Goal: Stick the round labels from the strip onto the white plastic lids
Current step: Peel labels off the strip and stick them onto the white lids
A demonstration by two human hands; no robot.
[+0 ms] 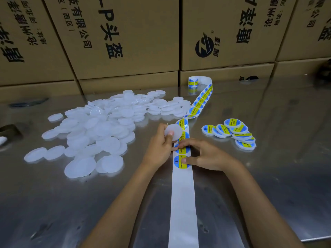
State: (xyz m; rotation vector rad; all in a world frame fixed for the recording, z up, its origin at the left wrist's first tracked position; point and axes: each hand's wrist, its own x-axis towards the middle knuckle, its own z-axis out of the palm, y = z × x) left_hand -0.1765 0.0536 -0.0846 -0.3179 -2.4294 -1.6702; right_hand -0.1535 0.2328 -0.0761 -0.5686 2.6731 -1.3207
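So the strip (183,194) ran lengthwise straight away from the person, bare backing near the body and the next round labels (182,161) right under both hands. The right hand (206,156) was nearest the first label, fingers curled, thumb and fingertips on its edge, looked ready to peel. The left hand (159,149) pinched a blank white lid (173,131) just left of the strip, tilted up. Loose lids (93,133) lay piled left, finished labelled lids (232,133) off right
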